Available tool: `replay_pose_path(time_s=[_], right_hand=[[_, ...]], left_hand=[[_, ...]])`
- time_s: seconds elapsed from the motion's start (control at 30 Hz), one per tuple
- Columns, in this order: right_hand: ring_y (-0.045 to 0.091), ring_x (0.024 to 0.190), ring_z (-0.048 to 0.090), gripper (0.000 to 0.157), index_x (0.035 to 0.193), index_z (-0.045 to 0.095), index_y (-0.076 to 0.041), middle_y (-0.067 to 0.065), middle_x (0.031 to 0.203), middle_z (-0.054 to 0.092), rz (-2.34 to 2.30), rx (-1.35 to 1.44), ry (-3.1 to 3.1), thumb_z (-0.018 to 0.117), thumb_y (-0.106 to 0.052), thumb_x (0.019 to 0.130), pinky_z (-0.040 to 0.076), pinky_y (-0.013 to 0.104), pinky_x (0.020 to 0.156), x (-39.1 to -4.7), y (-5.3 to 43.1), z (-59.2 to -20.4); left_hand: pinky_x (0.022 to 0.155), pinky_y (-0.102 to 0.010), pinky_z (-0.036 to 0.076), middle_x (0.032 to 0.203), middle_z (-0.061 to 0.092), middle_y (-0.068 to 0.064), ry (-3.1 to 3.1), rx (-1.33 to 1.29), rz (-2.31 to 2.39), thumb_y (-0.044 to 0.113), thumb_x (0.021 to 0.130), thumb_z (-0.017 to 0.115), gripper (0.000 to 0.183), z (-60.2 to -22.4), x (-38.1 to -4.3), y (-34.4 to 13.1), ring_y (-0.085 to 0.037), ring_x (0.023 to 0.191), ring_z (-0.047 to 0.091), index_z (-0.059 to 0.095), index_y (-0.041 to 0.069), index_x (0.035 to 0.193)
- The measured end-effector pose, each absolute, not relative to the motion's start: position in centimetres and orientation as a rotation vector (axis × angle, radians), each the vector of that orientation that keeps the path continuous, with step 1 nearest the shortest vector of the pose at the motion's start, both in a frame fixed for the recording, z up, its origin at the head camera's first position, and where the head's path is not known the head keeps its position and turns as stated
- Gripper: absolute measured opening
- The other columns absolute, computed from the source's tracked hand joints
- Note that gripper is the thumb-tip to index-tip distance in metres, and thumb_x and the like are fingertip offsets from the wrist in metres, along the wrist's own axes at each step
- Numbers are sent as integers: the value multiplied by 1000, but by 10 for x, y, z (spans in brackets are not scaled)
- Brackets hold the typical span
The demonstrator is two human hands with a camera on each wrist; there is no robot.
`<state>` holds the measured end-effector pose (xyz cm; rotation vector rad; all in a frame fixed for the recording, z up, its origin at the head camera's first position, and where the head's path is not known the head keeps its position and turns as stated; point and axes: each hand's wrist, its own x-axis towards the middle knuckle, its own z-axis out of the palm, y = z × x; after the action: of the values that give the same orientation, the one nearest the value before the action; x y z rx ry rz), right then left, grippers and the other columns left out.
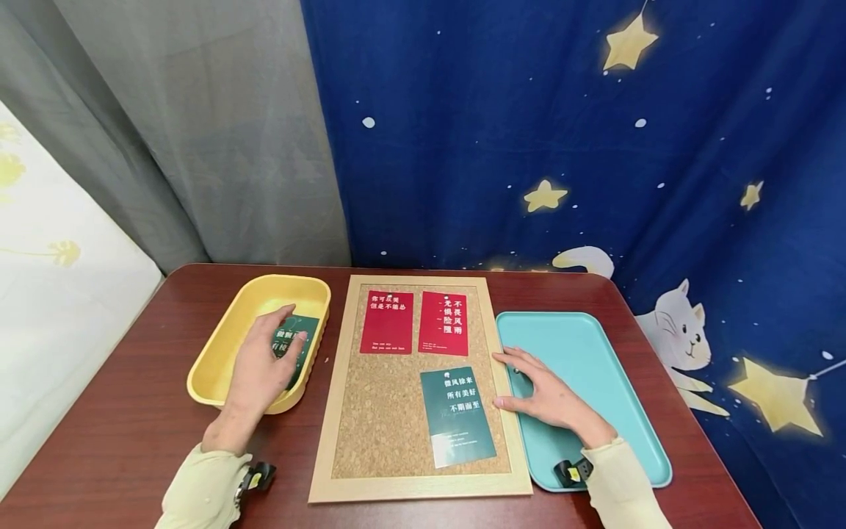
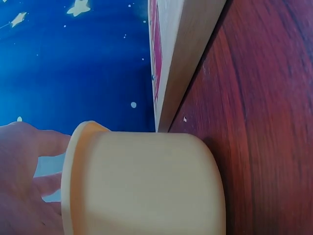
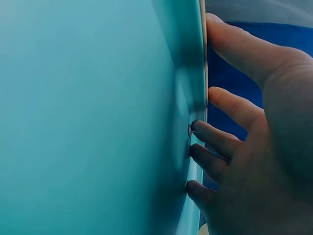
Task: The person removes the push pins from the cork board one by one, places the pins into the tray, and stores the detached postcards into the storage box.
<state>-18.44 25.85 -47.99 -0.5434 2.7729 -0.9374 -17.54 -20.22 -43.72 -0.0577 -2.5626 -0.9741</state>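
My left hand is over a yellow basket, thumb and fingers apart. A dark green card with white writing shows between and behind them in the basket. My right hand has its fingers spread at the right edge of a wood-framed cork board. Thumb and index fingertips touch the frame, while the other fingers reach down at the tray's rim. A small shiny pin-like thing shows by the fingertips. On the board are two red cards and a green card, each with a pin at its top.
Right of the board, a turquoise tray lies close against the frame, under my right hand. Everything stands on a dark red-brown wooden table. Behind its far edge hang grey and blue star-patterned curtains.
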Motion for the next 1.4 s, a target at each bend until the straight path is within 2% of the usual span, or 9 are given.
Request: replay_pose_path(time_s=[0.27,0.43,0.67,0.87,1.17,1.4], right_hand=[[36,144,39,78,146,49,-27,7,156,42,-903,-534,2828,76,-57,79,41,63,107,-184,256,-478],[34,139,44,75,144,52,-26,6,153,45,-890,-529,2860,77,-55,79,43,60,106,-184,254,-477],[34,137,48,71,141,55,-24,8,150,48,-879,-500,2911,77,-52,80,44,58,107,-184,251,-476],[33,135,50,67,138,58,-23,8,147,51,-911,-458,2929,78,-50,80,45,57,107,-184,248,-474],[29,132,52,54,130,64,-18,6,139,57,-985,-467,2955,79,-40,83,46,53,107,-185,245,-470],[24,127,56,45,123,68,-19,-1,131,61,-1010,-448,2984,78,-38,84,48,49,106,-186,241,-468]], left_hand=[[107,-57,39,132,56,-21,-2549,-70,-978,20,95,64,47,-437,-174,-196,-39,126,51,53,7,139],[104,-55,41,130,58,-18,-2545,-79,-959,19,94,65,47,-438,-172,-193,-36,123,53,54,8,138],[107,-56,39,133,57,-17,-2536,-119,-914,18,94,65,47,-440,-169,-189,-38,130,50,55,9,138],[103,-54,44,131,58,-14,-2528,-138,-886,21,93,68,46,-441,-168,-182,-33,124,53,57,11,136],[96,-54,48,133,58,-10,-2548,-182,-867,22,92,70,44,-440,-162,-167,-30,123,53,59,13,134],[99,-50,49,131,59,-8,-2516,-235,-838,21,89,74,42,-438,-160,-157,-28,122,55,63,13,128]])
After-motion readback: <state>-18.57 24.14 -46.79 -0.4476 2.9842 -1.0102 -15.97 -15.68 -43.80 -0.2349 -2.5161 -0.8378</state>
